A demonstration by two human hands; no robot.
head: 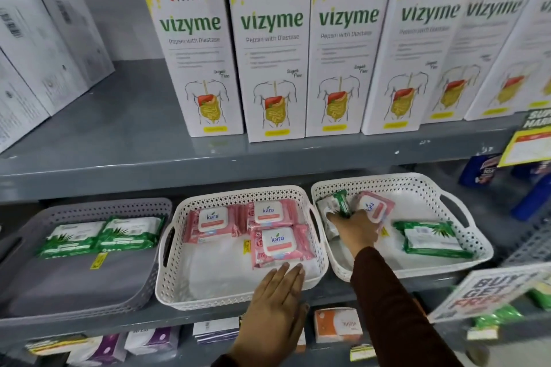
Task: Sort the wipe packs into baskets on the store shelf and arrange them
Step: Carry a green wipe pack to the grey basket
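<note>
reaching into the right white basket [465, 211], the right hand [354, 226] clamps a pink pack [372, 205]; the left hand [277, 292], fingers flat together, rests on the middle basket's [170, 271] front edge.

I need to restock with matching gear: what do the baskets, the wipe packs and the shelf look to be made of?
The white baskets and the grey basket look like moulded matte plastic, judging by the regular perforated walls and cut-out handles. The pink wipe packs look like soft glossy plastic film with a stiffer white flap; the film crinkles and shines. The shelf looks like grey painted metal, though that is less certain.
</note>
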